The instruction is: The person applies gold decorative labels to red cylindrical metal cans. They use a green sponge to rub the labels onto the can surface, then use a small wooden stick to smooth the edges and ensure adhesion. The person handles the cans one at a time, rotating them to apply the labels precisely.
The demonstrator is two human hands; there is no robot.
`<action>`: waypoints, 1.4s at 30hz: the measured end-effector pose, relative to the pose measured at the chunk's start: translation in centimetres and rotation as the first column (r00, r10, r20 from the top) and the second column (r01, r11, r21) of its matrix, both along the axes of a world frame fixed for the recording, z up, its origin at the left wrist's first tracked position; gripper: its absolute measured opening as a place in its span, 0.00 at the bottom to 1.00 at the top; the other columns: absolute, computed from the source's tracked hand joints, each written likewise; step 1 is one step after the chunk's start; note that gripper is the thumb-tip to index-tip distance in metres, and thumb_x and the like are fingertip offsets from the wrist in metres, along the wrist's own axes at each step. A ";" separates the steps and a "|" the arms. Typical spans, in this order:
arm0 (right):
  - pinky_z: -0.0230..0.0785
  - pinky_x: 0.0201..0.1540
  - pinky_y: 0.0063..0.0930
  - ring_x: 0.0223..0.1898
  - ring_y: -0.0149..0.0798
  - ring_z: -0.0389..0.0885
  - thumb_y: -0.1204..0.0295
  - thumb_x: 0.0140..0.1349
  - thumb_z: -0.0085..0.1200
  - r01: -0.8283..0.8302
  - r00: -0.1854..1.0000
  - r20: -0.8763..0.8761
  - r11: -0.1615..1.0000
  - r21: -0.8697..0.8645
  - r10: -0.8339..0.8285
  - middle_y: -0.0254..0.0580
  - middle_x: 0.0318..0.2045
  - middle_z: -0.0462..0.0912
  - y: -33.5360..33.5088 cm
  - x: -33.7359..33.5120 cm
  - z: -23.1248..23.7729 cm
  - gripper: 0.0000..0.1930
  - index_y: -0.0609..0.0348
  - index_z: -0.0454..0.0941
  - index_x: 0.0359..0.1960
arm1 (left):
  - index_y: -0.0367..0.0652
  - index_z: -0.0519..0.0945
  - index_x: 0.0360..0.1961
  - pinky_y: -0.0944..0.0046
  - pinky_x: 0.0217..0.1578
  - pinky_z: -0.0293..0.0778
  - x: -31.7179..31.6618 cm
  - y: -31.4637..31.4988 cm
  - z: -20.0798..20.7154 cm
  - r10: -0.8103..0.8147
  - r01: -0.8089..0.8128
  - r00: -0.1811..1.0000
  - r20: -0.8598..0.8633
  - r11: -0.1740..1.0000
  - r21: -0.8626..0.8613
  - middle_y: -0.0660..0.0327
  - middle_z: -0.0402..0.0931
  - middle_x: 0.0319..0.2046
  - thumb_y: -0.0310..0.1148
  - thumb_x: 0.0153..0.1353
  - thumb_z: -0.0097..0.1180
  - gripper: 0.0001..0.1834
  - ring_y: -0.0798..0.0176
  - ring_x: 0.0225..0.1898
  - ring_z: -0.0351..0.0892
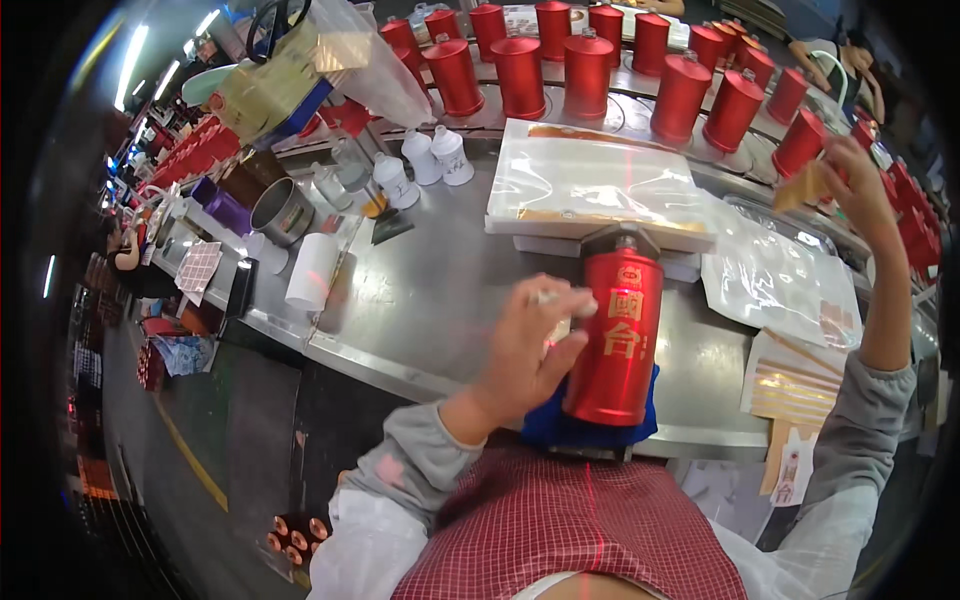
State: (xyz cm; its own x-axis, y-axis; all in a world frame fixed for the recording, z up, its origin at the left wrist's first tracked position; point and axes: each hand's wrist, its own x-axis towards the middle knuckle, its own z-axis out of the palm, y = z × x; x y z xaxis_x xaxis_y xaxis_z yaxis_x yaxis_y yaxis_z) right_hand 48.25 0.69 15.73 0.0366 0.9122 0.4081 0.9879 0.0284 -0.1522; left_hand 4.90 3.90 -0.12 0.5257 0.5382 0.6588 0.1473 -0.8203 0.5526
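Note:
A glossy red bottle (612, 355) with gold markings lies tilted in front of me, its neck pointing away. Its lower end is on a blue cloth (543, 422), and its neck is by a dark angular rest (645, 240). My left hand (530, 345) is at the bottle's left side with fingers apart, holding nothing I can see; the fingertips come close to the bottle. Raised at the far right, my right hand (858, 190) pinches a small gold-brown piece of film (800, 188), slightly blurred.
Several red bottles (518, 80) stand on a curved conveyor at the back. White film sheets (600, 178) lie stacked before it. A plastic-covered sheet (785, 275) and gold-striped strips (795, 378) are at right. White bottles (452, 157), a metal pot (283, 212) and a paper roll (312, 272) stand left.

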 end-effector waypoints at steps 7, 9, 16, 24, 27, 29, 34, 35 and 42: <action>0.63 0.40 0.29 0.37 0.36 0.71 0.72 0.64 0.53 -0.416 0.893 0.164 0.908 -0.051 0.419 0.41 0.36 0.73 0.4 -14.5 10.4 0.10 0.65 0.71 0.27 | 0.41 0.57 0.69 0.56 0.66 0.52 2.2 7.6 10.1 -0.244 0.300 0.935 0.258 0.931 -0.208 0.57 0.64 0.63 0.40 0.57 0.63 0.42 0.62 0.63 0.63; 0.63 0.41 0.29 0.38 0.36 0.72 0.73 0.63 0.54 -0.350 0.916 0.183 0.934 -0.073 0.357 0.42 0.37 0.74 -2.2 -15.6 11.1 0.09 0.64 0.71 0.27 | 0.39 0.57 0.69 0.57 0.67 0.49 5.0 8.5 13.0 -0.426 0.490 0.866 0.264 0.828 -0.272 0.56 0.62 0.64 0.40 0.55 0.63 0.44 0.62 0.66 0.60; 0.65 0.42 0.29 0.41 0.37 0.74 0.75 0.60 0.55 -0.332 0.942 -0.048 0.943 0.026 0.333 0.46 0.39 0.76 -5.6 -18.0 6.5 0.09 0.64 0.70 0.25 | 0.38 0.78 0.34 0.75 0.35 0.66 -0.8 6.5 9.4 -0.689 0.507 0.705 0.167 0.325 -0.798 0.69 0.75 0.31 0.31 0.61 0.58 0.07 0.78 0.34 0.71; 0.64 0.49 0.28 0.48 0.36 0.74 0.76 0.59 0.55 0.100 0.791 -0.610 0.994 0.054 -0.046 0.49 0.46 0.78 -15.6 -14.8 -7.7 0.08 0.65 0.71 0.24 | 0.40 0.77 0.33 0.74 0.32 0.65 -1.6 1.3 0.1 -0.547 0.353 0.819 0.174 0.242 -0.904 0.71 0.73 0.29 0.35 0.66 0.54 0.09 0.77 0.31 0.69; 0.63 0.46 0.25 0.44 0.33 0.74 0.74 0.61 0.55 0.137 0.706 -0.701 0.991 -0.004 -0.101 0.49 0.49 0.77 -16.8 -15.0 -10.3 0.08 0.63 0.72 0.25 | 0.39 0.77 0.35 0.71 0.36 0.67 -2.0 0.1 0.0 -0.401 0.302 0.906 0.137 0.384 -0.873 0.67 0.74 0.31 0.40 0.66 0.54 0.14 0.73 0.34 0.71; 0.63 0.46 0.25 0.43 0.32 0.73 0.74 0.61 0.55 0.095 0.744 -0.667 0.995 0.038 -0.045 0.49 0.49 0.77 -16.7 -15.3 -9.0 0.08 0.63 0.72 0.25 | 0.38 0.77 0.37 0.69 0.39 0.68 -1.5 -0.7 0.0 -0.344 0.355 0.924 0.168 0.603 -0.714 0.63 0.74 0.33 0.45 0.66 0.54 0.17 0.69 0.36 0.72; 0.63 0.47 0.27 0.42 0.32 0.73 0.74 0.60 0.55 -0.012 0.812 -0.579 0.994 0.109 0.074 0.51 0.49 0.77 -15.6 -15.6 -4.8 0.07 0.62 0.72 0.25 | 0.37 0.75 0.44 0.64 0.42 0.70 -0.4 -0.8 2.6 -0.348 0.252 0.934 -0.079 0.798 -0.547 0.59 0.75 0.33 0.46 0.61 0.60 0.22 0.63 0.36 0.74; 0.63 0.47 0.27 0.42 0.33 0.73 0.74 0.60 0.55 -0.003 0.822 -0.565 0.994 0.111 0.066 0.50 0.49 0.77 -15.7 -15.5 -5.0 0.07 0.62 0.72 0.25 | 0.37 0.75 0.44 0.64 0.41 0.70 -0.4 -1.1 2.4 -0.337 0.226 0.940 -0.047 0.722 -0.654 0.60 0.75 0.33 0.45 0.61 0.61 0.21 0.65 0.36 0.74; 0.62 0.47 0.24 0.45 0.32 0.73 0.74 0.61 0.55 0.139 0.725 -0.683 0.990 0.014 -0.092 0.48 0.50 0.77 -17.3 -15.0 -9.8 0.08 0.63 0.72 0.26 | 0.38 0.73 0.36 0.70 0.38 0.72 -1.6 -2.0 -2.0 -0.315 0.262 0.934 0.169 0.280 -0.924 0.65 0.75 0.31 0.38 0.63 0.60 0.14 0.74 0.34 0.73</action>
State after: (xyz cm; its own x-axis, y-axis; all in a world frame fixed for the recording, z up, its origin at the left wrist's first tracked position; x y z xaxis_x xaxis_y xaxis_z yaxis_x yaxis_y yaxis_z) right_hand 33.29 -16.62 5.90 0.4287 0.8570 0.2859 0.6172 -0.0468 -0.7854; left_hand 3.31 1.93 -2.07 0.7921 0.5828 -0.1816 0.0574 0.2251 0.9726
